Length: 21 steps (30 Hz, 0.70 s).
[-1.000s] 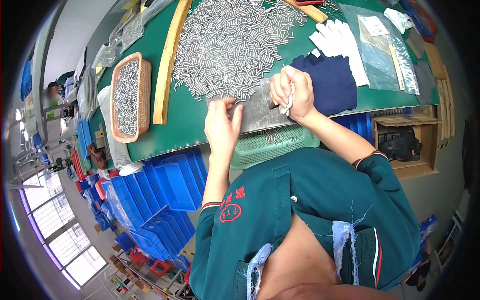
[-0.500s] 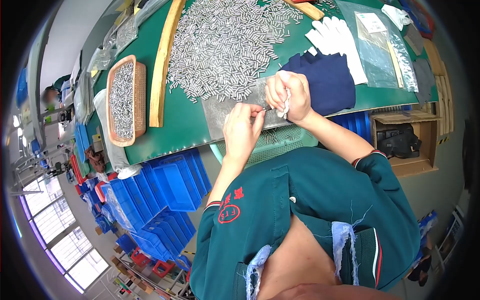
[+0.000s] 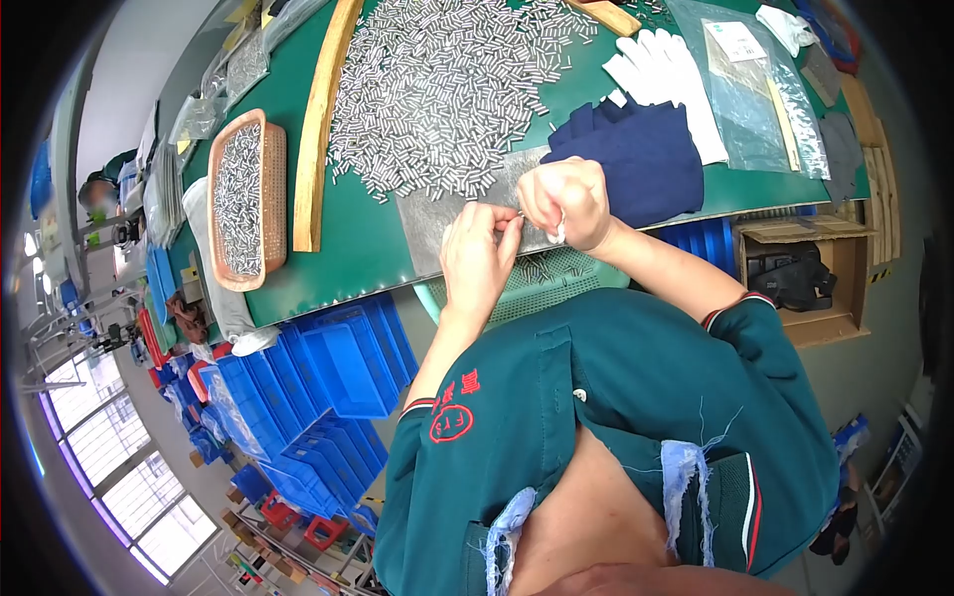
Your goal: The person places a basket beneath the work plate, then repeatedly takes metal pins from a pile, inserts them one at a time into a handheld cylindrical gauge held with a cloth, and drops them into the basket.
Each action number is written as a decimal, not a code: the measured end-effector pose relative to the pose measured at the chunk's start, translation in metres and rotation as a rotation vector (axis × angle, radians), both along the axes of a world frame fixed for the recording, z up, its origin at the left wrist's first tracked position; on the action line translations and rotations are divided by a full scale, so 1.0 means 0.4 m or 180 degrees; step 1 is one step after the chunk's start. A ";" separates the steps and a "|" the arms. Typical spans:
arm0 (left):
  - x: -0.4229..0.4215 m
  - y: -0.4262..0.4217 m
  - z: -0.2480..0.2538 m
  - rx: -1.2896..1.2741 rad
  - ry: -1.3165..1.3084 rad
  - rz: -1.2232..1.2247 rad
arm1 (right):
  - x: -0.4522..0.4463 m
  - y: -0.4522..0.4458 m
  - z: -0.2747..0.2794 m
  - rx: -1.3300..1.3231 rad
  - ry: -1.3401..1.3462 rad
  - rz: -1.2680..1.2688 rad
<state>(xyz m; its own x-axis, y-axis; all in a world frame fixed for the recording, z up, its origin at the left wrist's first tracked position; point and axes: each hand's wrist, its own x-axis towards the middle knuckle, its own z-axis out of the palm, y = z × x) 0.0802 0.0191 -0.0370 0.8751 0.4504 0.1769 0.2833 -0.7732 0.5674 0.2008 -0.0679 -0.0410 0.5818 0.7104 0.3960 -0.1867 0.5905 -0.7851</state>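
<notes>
My left hand [image 3: 475, 253] pinches a small metal pin [image 3: 520, 216] between thumb and fingertips, over a grey plate [image 3: 422, 223] at the table's front edge. Close beside it on the right, my right hand [image 3: 564, 202] is closed in a fist around a white cloth [image 3: 558, 234]; the rest of what it grips is hidden. A large pile of metal pins [image 3: 427, 99] lies just beyond both hands. Under the table edge, below my hands, a green basket [image 3: 512, 303] holds more pins.
A pink basket of pins [image 3: 279, 199] stands at left, beside a wooden strip [image 3: 316, 149]. Dark blue cloth [image 3: 646, 159], a white glove [image 3: 671, 84] and a plastic bag [image 3: 740, 99] lie at right. Blue bins [image 3: 348, 368] and a cardboard box [image 3: 825, 328] are below.
My left hand has moved right, away from the pile edge, and its fingers have closed on a pin near my right hand. My right hand has shifted slightly left and turned knuckles up.
</notes>
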 end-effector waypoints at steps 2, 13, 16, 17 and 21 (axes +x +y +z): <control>0.004 0.001 0.004 -0.0062 0.0122 0.0018 | 0.000 0.004 -0.005 -0.0053 -0.0184 -0.0157; -0.005 0.007 -0.006 -0.0190 0.0043 -0.0142 | 0.005 0.011 0.017 -0.0139 0.1222 -0.0159; -0.003 0.008 -0.006 -0.0180 0.0073 -0.0147 | 0.006 0.011 0.014 -0.0020 0.1202 -0.0168; -0.003 0.008 -0.006 -0.0161 0.0079 -0.0162 | 0.005 0.010 0.014 0.0028 0.1206 -0.0162; -0.003 0.006 -0.007 -0.0132 0.0077 -0.0138 | -0.002 0.010 0.009 0.0041 0.1013 -0.0191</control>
<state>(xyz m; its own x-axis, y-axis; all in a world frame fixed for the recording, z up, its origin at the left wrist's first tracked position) 0.0790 0.0216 -0.0397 0.8978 0.4184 0.1375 0.2639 -0.7610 0.5927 0.2000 -0.0637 -0.0375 0.7185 0.6673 0.1962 -0.3862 0.6174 -0.6853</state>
